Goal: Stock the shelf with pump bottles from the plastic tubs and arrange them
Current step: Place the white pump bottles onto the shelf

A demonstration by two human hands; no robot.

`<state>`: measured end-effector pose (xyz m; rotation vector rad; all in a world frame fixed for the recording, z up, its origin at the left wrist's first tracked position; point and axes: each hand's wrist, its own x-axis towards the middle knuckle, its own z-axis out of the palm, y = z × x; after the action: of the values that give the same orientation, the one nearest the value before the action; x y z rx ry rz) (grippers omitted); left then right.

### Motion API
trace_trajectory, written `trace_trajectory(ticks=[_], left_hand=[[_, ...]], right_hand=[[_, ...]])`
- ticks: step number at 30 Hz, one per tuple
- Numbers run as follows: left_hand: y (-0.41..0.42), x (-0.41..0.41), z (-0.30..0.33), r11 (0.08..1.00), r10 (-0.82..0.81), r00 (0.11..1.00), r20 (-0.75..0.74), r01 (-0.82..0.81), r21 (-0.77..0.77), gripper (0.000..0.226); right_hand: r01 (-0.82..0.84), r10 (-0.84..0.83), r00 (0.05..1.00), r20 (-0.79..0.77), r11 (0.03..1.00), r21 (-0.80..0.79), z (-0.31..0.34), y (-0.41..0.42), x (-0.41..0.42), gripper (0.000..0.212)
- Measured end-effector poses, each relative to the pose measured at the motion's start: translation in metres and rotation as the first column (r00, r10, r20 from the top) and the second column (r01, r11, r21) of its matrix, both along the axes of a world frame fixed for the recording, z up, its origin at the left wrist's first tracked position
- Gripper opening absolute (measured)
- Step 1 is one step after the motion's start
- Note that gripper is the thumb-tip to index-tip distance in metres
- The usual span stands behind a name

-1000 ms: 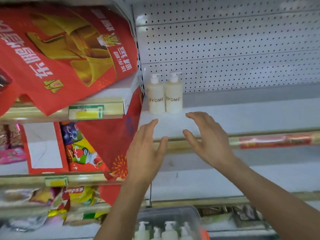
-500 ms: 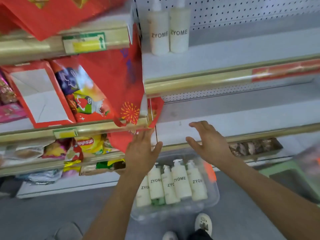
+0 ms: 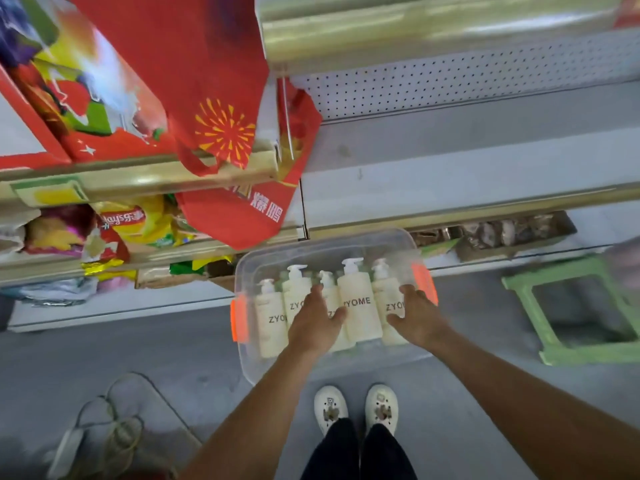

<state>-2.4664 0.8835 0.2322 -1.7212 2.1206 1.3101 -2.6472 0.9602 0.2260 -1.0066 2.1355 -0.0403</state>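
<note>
Both hands over clear plastic tub | left hand fingers loose on cream pump bottles | right hand fingers spread, holding nothing

Bright, motion-blurred, wide-angle edge distortion.

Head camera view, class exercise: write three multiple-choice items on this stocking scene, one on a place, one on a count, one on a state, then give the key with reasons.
1. Where does the clear plastic tub with orange latches sit?
A. on the floor by the shelving
B. on the green stool
C. on a shelf

2. How many cream ZYOME pump bottles stand in the tub?
A. two
B. five
C. nine

3. What are the left hand and right hand doing?
A. each lifting a bottle clear
B. reaching onto the bottles, fingers open
C. hanging at the sides

Key: 1 A, it rests on grey floor before the person's shoes; 2 B, five pump tops show; 3 B, no bottle is raised.
</note>
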Motion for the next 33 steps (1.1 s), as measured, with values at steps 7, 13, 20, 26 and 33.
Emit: trace_trajectory(ticks=[7, 13, 20, 26, 33], left_hand=[[-0.014, -0.046, -0.038, 0.994, -0.057, 0.994, 0.094, 0.066, -0.089, 0.084], [-0.028, -0.085, -0.047, 0.999, -0.016, 0.964, 0.266, 0.007, 0.035, 0.118], [-0.009, -0.104, -0.049, 0.988, 0.134, 0.955, 0.266, -0.149, 0.036, 0.118], [-0.017, -0.076, -0.043, 0.902, 0.343, 0.929, 0.138, -0.367, 0.227, 0.103], [-0.022, -0.033, 0.002, 0.715, 0.613, 0.786, -0.081, -0.509, 0.480, 0.041]], right_hand=[[0.034, -0.033, 0.999, -0.006, 0.995, 0.098, -0.046, -0.002, 0.003, 0.074], [0.137, -0.148, 0.985, 0.091, 0.984, 0.109, -0.069, 0.006, 0.000, 0.088], [0.300, -0.327, 0.918, 0.226, 0.943, 0.145, -0.077, 0.008, -0.007, 0.093], [0.442, -0.501, 0.732, 0.463, 0.865, 0.237, -0.065, 0.003, -0.013, 0.072], [0.403, -0.440, 0.602, 0.667, 0.888, 0.222, -0.013, 0.000, -0.015, 0.074]])
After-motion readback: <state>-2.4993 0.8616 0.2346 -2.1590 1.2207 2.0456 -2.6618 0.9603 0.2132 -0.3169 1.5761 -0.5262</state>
